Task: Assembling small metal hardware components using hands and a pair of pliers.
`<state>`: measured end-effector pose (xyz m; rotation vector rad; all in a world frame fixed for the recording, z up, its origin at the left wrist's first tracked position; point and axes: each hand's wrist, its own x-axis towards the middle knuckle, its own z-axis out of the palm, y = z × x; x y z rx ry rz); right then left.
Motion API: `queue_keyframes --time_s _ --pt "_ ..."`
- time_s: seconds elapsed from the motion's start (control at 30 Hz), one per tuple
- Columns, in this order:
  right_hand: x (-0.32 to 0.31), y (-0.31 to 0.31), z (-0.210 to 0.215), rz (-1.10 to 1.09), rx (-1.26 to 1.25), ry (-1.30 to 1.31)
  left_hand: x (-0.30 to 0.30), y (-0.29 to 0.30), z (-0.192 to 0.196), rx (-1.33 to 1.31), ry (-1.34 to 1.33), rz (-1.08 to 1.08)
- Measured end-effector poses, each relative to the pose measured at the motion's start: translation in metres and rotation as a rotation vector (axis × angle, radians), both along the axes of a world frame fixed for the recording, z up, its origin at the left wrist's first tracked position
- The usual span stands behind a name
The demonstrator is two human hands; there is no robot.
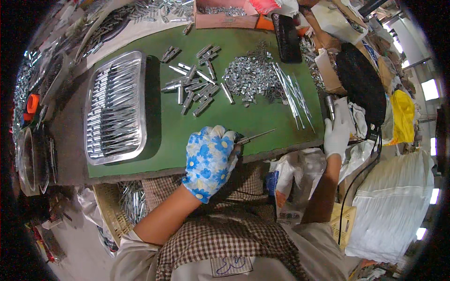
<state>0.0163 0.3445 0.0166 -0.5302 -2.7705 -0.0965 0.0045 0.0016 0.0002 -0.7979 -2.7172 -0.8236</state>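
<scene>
My left hand [209, 159], in a white glove with blue flowers, is closed around a slim metal rod with a thicker sleeve [255, 136]. The rod's thin end points right, over the near edge of the green work mat [187, 136]. At the mat's right edge my right hand [337, 133], in a plain white glove, has its thumb and fingers around a short grey metal cylindrical tool [330, 108]. Its far side is hidden by the fingers. Ahead of my left hand lie loose metal sleeves [202, 91] and a heap of small metal fittings [251, 77].
A metal tray [142, 112] of rod assemblies stands at left. Thin rods [293, 96] lie beside the fittings. Farther back are a black phone [287, 37] and a pink box [225, 21] of small parts. A black cable [358, 175] hangs at right.
</scene>
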Motion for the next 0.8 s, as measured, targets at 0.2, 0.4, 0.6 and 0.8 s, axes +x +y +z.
queue_keyframes --time_s 0.2,0.4,0.6,0.8 --pt "0.032 -0.064 -0.008 0.283 -0.385 0.053 0.003 -0.001 -0.001 -0.010 0.001 0.021" --pt "0.052 -0.146 0.002 0.574 -0.293 -0.304 0.002 -0.004 -0.004 -0.006 0.014 0.019" --pt "0.058 -0.151 -0.001 0.552 -0.478 -0.215 0.003 -0.001 -0.001 0.007 0.006 0.027" --pt "0.037 -0.081 0.002 0.098 -0.829 0.129 0.001 0.004 0.003 0.026 -0.003 -0.003"
